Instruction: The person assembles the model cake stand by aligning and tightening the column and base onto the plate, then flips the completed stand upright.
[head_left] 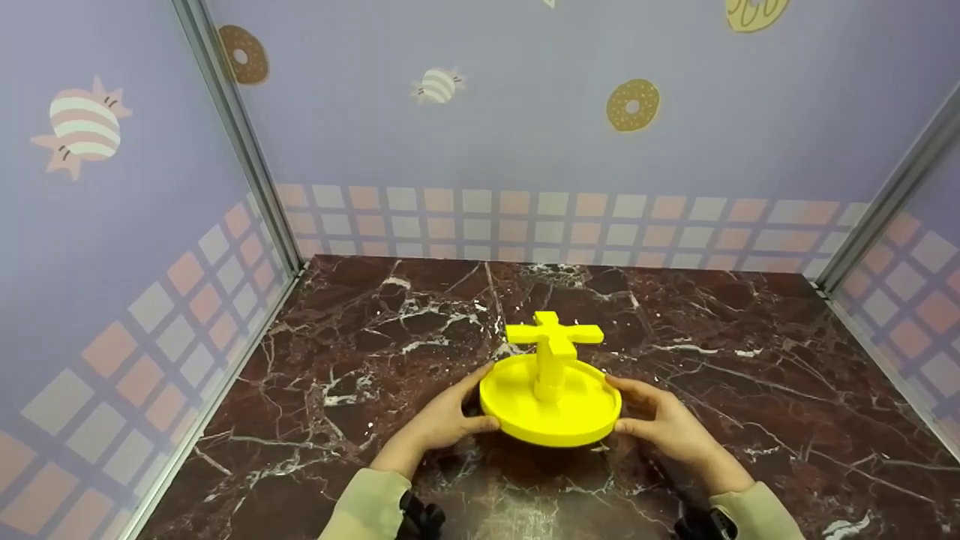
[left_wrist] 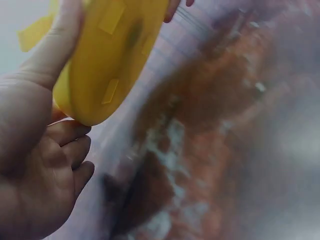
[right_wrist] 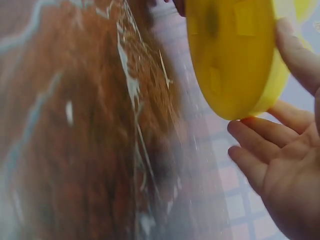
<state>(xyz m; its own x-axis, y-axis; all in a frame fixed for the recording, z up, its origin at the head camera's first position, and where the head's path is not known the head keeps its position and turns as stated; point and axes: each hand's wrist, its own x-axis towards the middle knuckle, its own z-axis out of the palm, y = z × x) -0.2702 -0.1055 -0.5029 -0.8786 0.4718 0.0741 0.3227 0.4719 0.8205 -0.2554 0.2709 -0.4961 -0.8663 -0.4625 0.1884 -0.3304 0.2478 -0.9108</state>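
A bright yellow round dish (head_left: 517, 409) with a raised rim carries a central post topped by a flat cross (head_left: 550, 334). My left hand (head_left: 450, 416) grips its left rim between thumb and fingers. On the opposite side my right hand (head_left: 671, 424) holds the right rim the same way. The dish appears lifted off the tabletop, its underside (left_wrist: 120, 60) showing in the left wrist view with small rectangular pads. In the right wrist view the same underside (right_wrist: 225, 60) faces the camera, fingertips touching the edge.
The table (head_left: 360, 315) has a dark red marble pattern with white veins. Lilac walls (head_left: 510, 135) with a checkered lower band close off the back and both sides, joined by metal corner posts (head_left: 240, 135).
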